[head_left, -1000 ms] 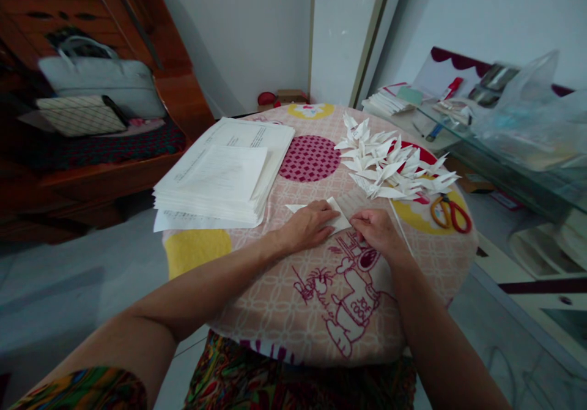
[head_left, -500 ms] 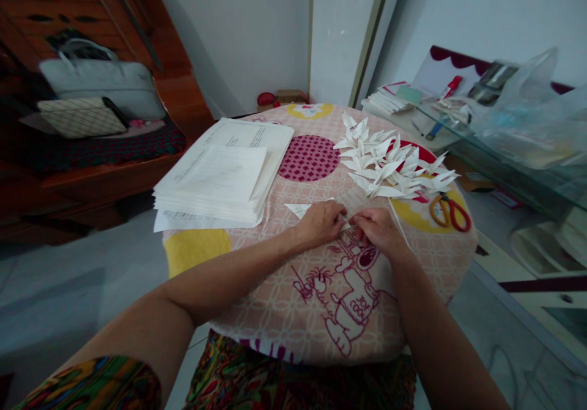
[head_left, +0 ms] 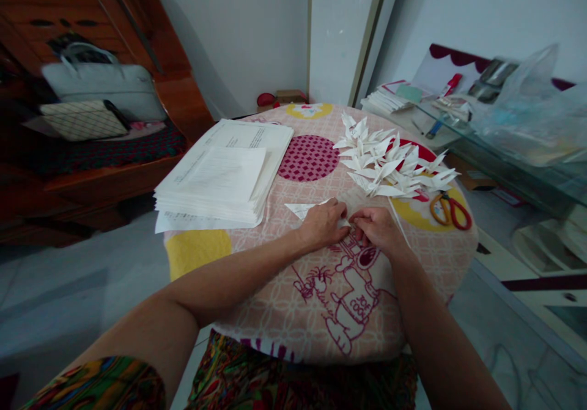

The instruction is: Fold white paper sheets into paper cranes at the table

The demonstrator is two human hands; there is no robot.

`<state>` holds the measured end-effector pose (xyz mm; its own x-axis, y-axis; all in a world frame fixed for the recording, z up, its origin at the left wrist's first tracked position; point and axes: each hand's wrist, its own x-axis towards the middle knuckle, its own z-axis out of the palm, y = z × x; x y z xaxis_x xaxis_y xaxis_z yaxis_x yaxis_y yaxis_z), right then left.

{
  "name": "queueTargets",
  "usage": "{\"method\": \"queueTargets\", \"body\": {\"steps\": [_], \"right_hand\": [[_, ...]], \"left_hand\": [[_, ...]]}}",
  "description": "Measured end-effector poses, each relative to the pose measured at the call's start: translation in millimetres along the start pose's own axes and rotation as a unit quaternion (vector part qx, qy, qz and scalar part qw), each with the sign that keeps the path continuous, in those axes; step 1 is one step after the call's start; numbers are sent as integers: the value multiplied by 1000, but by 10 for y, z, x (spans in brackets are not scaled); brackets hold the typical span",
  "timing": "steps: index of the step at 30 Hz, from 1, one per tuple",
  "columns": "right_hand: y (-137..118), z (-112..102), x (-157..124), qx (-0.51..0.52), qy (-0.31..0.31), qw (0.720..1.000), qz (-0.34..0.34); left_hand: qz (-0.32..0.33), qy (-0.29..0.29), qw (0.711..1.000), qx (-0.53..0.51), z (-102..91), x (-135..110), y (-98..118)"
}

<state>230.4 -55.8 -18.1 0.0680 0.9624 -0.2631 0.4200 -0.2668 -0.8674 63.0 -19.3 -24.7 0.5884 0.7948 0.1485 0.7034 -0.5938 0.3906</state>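
Observation:
Between my hands lies a small folded piece of white paper (head_left: pixel 297 209) with print on it; its pointed end sticks out left of my left hand. My left hand (head_left: pixel 324 223) rests over the paper with its fingers curled, pressing it against the tablecloth. Thumb and forefinger of my right hand (head_left: pixel 373 226) pinch the paper's right end, close to the left fingertips. Most of the piece is hidden under the fingers. Just beyond my right hand sits a heap of folded white paper cranes (head_left: pixel 389 162).
A thick stack of printed paper sheets (head_left: pixel 215 174) lies at the left of the round table. Scissors (head_left: pixel 449 211) with orange and red handles rest near the right edge. A glass-topped stand (head_left: pixel 509 147) with a plastic bag (head_left: pixel 532 113) adjoins on the right.
My left hand has shifted slightly, its fingers lower and flatter over the folded paper. The right hand keeps its pinch in nearly the same place.

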Motion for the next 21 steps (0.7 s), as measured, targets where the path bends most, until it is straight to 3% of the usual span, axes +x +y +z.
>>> {"method": "queueTargets", "body": {"steps": [6, 11, 14, 17, 21], "right_hand": [[24, -1, 0, 23, -10, 1000, 3], [3, -33, -48, -1, -14, 1000, -11], [26, -69, -94, -81, 1, 994, -77], [68, -94, -152, -178, 10, 967, -180], [109, -95, -216, -231, 16, 938, -257]], "left_hand": [[13, 12, 999, -47, -22, 13, -52], [22, -11, 995, -96, -88, 17, -116], [44, -20, 993, -110, -106, 18, -165], [62, -21, 991, -117, -105, 17, -204], [81, -18, 989, -121, -104, 12, -222]]}}
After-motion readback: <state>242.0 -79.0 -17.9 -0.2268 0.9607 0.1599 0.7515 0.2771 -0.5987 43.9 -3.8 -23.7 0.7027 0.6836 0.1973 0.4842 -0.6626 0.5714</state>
